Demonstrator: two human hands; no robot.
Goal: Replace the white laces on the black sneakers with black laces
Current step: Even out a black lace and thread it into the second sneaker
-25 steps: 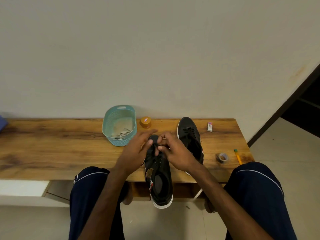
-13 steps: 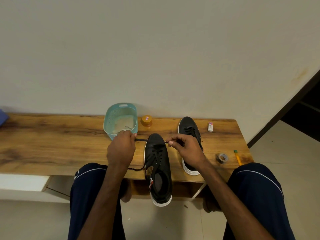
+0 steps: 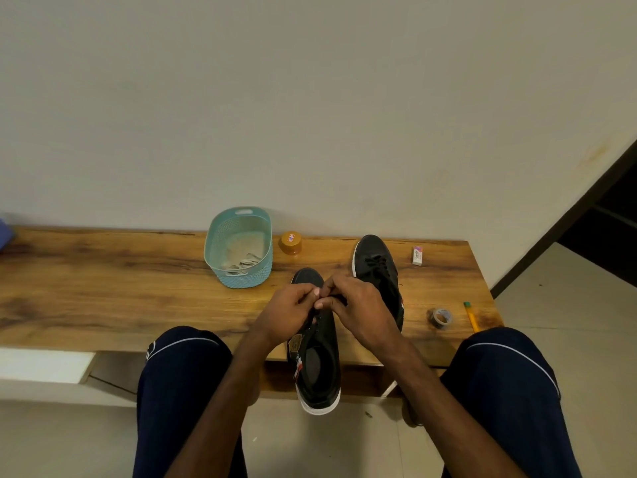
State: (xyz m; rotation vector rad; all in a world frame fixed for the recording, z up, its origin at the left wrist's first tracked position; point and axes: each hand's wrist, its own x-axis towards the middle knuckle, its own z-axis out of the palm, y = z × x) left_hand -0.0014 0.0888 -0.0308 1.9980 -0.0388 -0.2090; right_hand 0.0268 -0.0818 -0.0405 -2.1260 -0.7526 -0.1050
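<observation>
A black sneaker (image 3: pixel 319 360) with a white sole lies over the table's front edge, heel toward me. Above its lacing, my left hand (image 3: pixel 287 313) and my right hand (image 3: pixel 360 307) meet, fingertips pinching the black lace; the lace itself is mostly hidden between the fingers. A second black sneaker (image 3: pixel 374 262), laced in black, lies behind my right hand. White laces (image 3: pixel 243 265) lie inside the teal basket (image 3: pixel 238 222).
On the wooden table (image 3: pixel 103 288) stand an orange-lidded jar (image 3: pixel 290 243), a white eraser (image 3: pixel 417 255), a tape roll (image 3: pixel 441 318) and a yellow pencil (image 3: pixel 471 316). My knees flank the near sneaker. A dark doorway opens at right.
A second ago both hands were together over the near sneaker. Half a second ago they were spread apart, stretching the black lace sideways. Now they are together again over the lacing.
</observation>
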